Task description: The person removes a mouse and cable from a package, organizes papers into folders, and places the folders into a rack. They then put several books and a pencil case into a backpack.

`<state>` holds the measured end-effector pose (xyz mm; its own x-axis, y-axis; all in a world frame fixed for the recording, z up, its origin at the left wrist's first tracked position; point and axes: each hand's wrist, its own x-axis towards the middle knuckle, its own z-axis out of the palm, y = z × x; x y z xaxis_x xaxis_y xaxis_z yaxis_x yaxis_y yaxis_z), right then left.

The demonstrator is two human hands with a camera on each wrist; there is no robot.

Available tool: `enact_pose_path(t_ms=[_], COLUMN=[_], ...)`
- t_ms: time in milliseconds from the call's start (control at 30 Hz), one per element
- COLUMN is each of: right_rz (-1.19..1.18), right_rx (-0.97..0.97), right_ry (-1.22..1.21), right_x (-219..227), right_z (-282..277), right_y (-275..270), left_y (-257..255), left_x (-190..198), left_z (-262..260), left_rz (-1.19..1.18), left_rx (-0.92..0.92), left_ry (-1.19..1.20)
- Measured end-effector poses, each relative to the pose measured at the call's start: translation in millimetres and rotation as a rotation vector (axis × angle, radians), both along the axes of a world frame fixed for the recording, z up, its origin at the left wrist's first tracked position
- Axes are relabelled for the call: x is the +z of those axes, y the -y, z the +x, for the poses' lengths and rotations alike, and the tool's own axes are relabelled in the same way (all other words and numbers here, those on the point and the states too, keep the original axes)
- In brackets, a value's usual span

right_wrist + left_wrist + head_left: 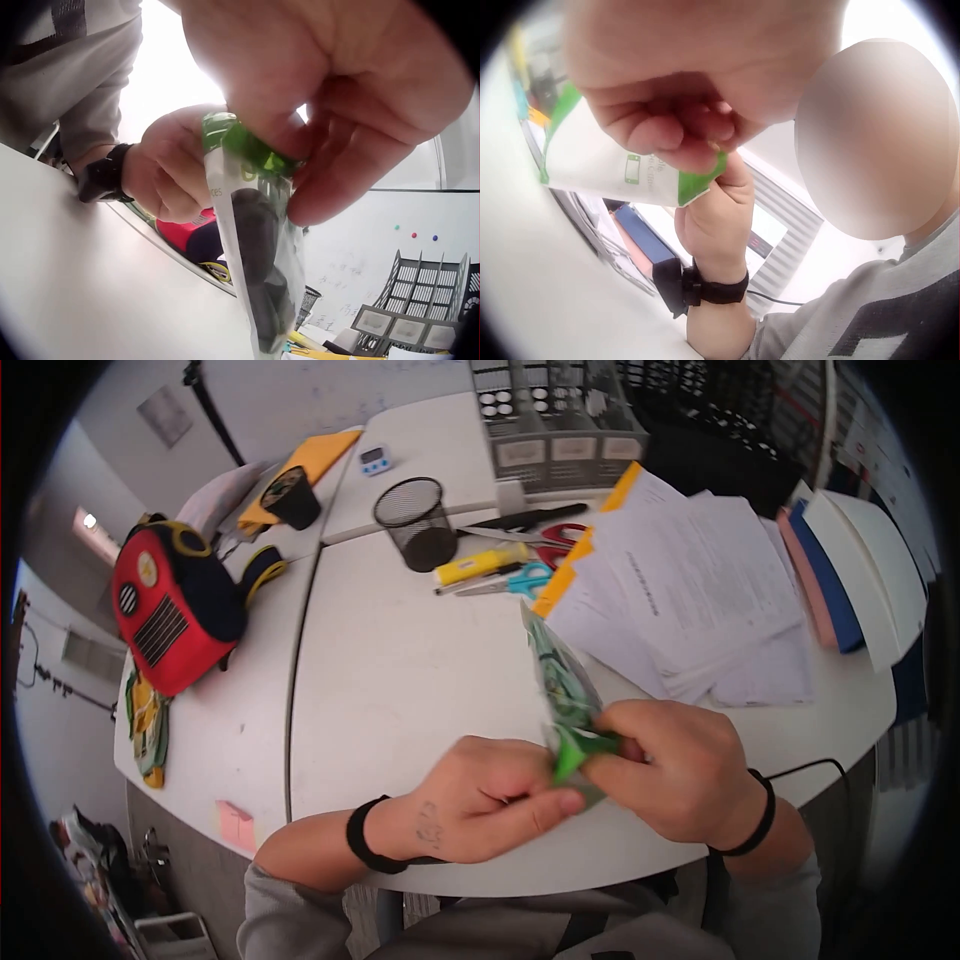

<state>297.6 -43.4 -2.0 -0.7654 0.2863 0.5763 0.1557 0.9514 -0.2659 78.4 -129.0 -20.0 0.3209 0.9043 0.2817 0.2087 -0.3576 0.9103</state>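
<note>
A plastic packet (565,685) with a green end, clear on one face and white with print on the other, hangs between both hands over the table. Dark objects show through its clear side (259,247). The left hand (490,800) pinches the green end from one side. Close beside it, the right hand (680,770) grips the same green end with thumb and fingers. In the left wrist view the packet's white face (607,157) lies below the left hand (697,82), with the right hand (720,217) behind.
Papers (700,580) on a yellow envelope lie right of the packet. Beyond are blue scissors (520,582), red scissors (560,542), a yellow marker (480,564), a mesh cup (415,525) and a grey organizer (565,455). A red bag (180,605) and plant pot (292,498) stand left.
</note>
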Motion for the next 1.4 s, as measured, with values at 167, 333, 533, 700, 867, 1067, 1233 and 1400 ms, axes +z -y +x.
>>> enact_pose_path(t_ms=[167,333,533,700,867,1067,1233,1400], right_rz=[-0.149,-0.273,-0.512,-1.252,-0.965,-0.792,-0.629,-0.957], right_rx=[-0.154,-0.014,0.007,0.023,-0.012,0.022,0.005,0.091], right_ry=[-0.118,-0.255,-0.141,0.079,0.156,0.217,0.193,0.099], right_x=[0,-10,-12,-17,-27,-32,-46,-53], right_z=[2,10,6,4,-1,-1,-1,-7], right_y=[-8,-24,-38,-47,-45,-44,-41,-42], left_y=[-26,-50,-43,-46,-44,-40,-35,-32], left_x=[-38,-44,-33,-41,-45,-46,-43,-37], left_z=[-29,-35,-36,-38,-32,-32,-36,-30], left_rz=[0.004,-0.516,-0.639,-0.541,-0.485,-0.525,-0.684,-0.664], left_rx=[0.660,0.339,0.081,0.309,0.360,0.279,0.134,0.224], left_ry=[0.354,0.827,0.844,0.738,0.753,0.826,0.953,0.628])
